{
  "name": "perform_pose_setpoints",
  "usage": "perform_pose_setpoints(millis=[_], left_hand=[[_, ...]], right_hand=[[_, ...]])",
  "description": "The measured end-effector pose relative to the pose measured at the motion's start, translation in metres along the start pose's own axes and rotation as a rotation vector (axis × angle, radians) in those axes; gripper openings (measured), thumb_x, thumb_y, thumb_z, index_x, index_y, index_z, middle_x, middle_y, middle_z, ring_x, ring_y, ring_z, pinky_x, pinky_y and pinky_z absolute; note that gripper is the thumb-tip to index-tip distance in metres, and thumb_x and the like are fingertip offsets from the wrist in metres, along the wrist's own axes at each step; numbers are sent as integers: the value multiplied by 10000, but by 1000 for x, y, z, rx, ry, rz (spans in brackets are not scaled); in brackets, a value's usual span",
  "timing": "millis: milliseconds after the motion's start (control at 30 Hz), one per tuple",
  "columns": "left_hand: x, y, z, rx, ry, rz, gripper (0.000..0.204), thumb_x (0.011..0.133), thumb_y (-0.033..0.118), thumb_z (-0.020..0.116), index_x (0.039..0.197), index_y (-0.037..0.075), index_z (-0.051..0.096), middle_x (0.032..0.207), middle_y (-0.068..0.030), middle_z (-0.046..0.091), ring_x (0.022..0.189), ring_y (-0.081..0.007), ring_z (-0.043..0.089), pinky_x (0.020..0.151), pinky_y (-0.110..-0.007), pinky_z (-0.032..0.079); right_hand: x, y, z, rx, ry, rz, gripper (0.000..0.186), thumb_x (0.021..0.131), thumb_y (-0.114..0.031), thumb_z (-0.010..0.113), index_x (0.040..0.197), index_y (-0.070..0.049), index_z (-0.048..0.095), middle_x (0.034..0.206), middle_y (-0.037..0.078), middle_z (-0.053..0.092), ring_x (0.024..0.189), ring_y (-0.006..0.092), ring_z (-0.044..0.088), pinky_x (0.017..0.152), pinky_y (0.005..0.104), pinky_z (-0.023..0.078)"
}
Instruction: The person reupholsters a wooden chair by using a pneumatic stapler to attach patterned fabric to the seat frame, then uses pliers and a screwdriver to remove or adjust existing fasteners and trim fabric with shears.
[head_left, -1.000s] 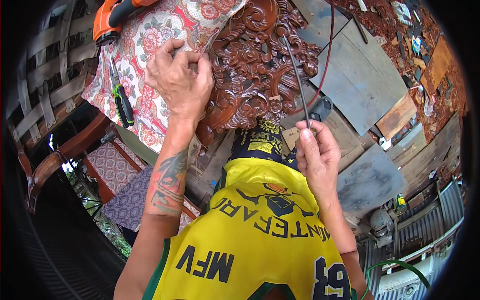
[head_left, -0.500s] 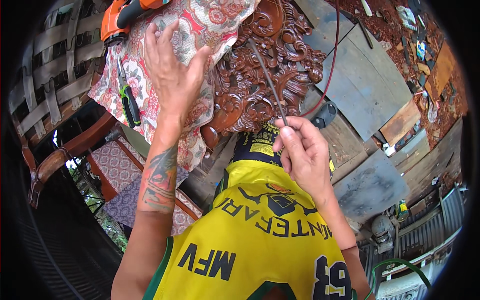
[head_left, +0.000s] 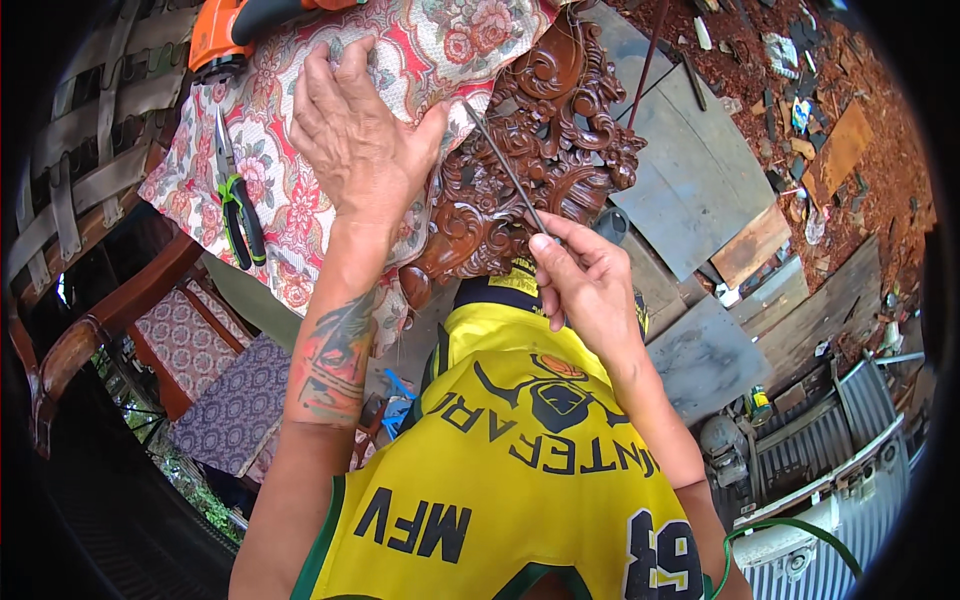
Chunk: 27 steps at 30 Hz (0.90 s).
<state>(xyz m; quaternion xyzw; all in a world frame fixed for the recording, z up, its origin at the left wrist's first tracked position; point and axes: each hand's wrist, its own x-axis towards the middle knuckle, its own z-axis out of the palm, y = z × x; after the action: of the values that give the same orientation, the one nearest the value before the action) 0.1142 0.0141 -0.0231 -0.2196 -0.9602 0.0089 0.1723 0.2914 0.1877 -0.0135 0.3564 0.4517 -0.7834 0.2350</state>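
- Webbing (head_left: pixel 92 190), greyish, crisscrossed over a wooden frame, way out at the left
- Floral cloth (head_left: pixel 270 135), red and cream, spread over to the left side of some glossy carved wood (head_left: pixel 580 180) and covering part of it
- Orange tool (head_left: pixel 213 38) with a dark grip, kinda hogging the cloth's upper left
- Green-and-black pliers (head_left: pixel 240 222) lying on the cloth just below the tool, tips pointing up toward it
- Left hand (head_left: pixel 360 145) fanned out wide, palm down on the cloth, thumb sticking out toward the tip of a thin dark rod (head_left: pixel 504 163)
- Same rod slanting across the carved wood, tip right at the cloth's edge; touching or not, can't tell
- Right hand (head_left: pixel 585 275) curled, pinching the rod's near end between thumb and fingers
- Flat grey boards (head_left: pixel 690 170) on the ground, right of the carved wood
- Small can-like thing (head_left: pixel 758 400), yellow and green, lower right, contents too tiny to make out
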Motion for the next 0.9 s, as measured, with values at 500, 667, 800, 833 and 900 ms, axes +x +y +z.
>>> perform_pose_setpoints(millis=[500, 667, 800, 833, 900], left_hand=[[18, -51, 1, -183, -166, 341, 818, 1001, 566, 594, 1659, 163, 323, 1636, -302, 324, 1515, -474, 318, 1249, -581, 202], [14, -50, 9, -219, -60, 350, 613, 1086, 449, 489, 1636, 198, 389, 1631, -254, 382, 1510, -436, 354, 1254, -537, 228], [13, -57, 18, -218, -8, 338, 543, 1095, 355, 481, 1612, 197, 433, 1615, -232, 417, 1511, -419, 365, 1259, -538, 229], [15, -57, 18, -232, -28, 322, 545, 1082, 331, 502, 1608, 203, 438, 1610, -224, 422, 1514, -412, 363, 1263, -549, 220], [18, -56, 19, -274, -3, 319, 526, 1062, 239, 529, 1581, 178, 470, 1590, -201, 458, 1504, -399, 387, 1262, -537, 240]], right_hand=[[-11, 3, 22, 53, 21, 32, 501, 1059, -204, 612, 1519, -21, 535, 828, 38, 652, 537, 98, 605, 415, 243, 471], [-6, 25, 28, 163, 17, -17, 524, 1040, -203, 648, 1524, -37, 534, 802, 16, 620, 557, 107, 618, 422, 255, 483], [-5, 25, 29, 134, -12, -10, 554, 1036, -211, 654, 1552, -67, 509, 806, 13, 629, 533, 94, 582, 409, 259, 450], [-4, 25, 27, 108, -29, -7, 558, 1037, -215, 653, 1557, -78, 506, 805, 11, 631, 521, 88, 564, 406, 258, 436], [-5, 21, 26, 79, -12, -10, 555, 1045, -243, 635, 1570, -121, 502, 796, 6, 629, 504, 81, 532, 412, 260, 426]])
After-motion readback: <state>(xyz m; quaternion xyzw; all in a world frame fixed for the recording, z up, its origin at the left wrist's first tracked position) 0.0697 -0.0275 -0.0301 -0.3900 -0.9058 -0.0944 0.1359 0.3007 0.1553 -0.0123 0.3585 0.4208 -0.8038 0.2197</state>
